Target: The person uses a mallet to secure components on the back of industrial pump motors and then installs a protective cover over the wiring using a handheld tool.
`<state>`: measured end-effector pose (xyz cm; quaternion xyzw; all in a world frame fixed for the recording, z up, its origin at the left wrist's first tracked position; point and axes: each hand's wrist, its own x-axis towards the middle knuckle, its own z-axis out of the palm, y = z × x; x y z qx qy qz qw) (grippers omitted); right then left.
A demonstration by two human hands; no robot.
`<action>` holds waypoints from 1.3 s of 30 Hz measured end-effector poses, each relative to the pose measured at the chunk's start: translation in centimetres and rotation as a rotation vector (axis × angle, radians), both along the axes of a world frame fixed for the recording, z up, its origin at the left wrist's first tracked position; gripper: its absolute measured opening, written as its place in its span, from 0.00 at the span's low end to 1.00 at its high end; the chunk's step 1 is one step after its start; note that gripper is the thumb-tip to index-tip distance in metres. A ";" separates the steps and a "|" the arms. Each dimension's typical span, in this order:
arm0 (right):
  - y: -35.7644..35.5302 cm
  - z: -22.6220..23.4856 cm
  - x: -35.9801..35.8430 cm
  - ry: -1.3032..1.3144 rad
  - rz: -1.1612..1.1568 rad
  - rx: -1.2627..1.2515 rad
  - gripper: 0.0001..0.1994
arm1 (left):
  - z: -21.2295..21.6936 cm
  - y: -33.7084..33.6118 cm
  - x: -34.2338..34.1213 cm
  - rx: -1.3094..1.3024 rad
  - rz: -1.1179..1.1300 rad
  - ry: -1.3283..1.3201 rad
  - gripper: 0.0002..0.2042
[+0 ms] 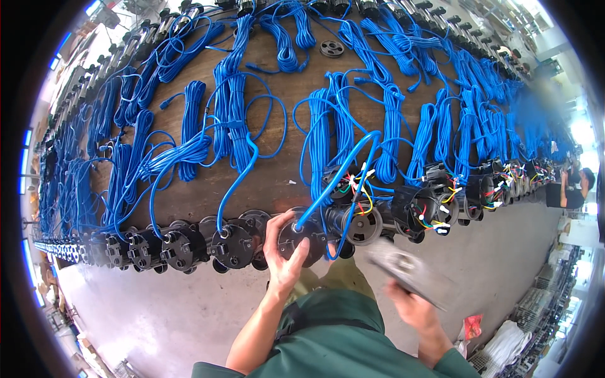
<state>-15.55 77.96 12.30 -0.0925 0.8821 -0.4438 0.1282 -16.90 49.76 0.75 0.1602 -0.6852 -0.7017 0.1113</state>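
Note:
At the near edge of the bench, my left hand (282, 255) is closed round a black round end cap (305, 241), thumb across its face and fingers on its left side. A thick blue cable (340, 173) rises from a fitting on the cap and arches back over the bench. My right hand (411, 303), lower and to the right, grips a flat grey, block-like object (413, 274) with a pale patch; motion blurs it, so its kind is unclear. Just right of the cap, an open cylindrical housing (363, 227) shows loose coloured wires with white connectors (357, 184).
Coiled blue cables (236, 120) cover much of the brown bench (277, 179). Capped black cylinders (183, 246) line its near edge to the left, open wired housings (419, 211) to the right. A metal disc (331, 48) lies farther back. Another person (573, 189) stands at far right.

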 end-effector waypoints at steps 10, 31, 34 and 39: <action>-8.6 2.1 -4.9 0.035 0.241 0.369 0.11 | 0.3 -0.1 0.1 -0.069 0.034 0.051 0.28; -14.2 7.2 -3.6 0.375 0.462 -0.089 0.14 | -2.9 -1.6 0.9 -0.381 -0.027 0.313 0.54; -14.9 1.7 -3.8 0.092 0.431 0.468 0.17 | -3.7 -1.4 0.8 -0.355 -0.046 0.272 0.52; -15.7 6.2 -4.4 -0.067 0.376 0.182 0.15 | -3.2 -1.8 1.1 -0.365 0.002 0.293 0.48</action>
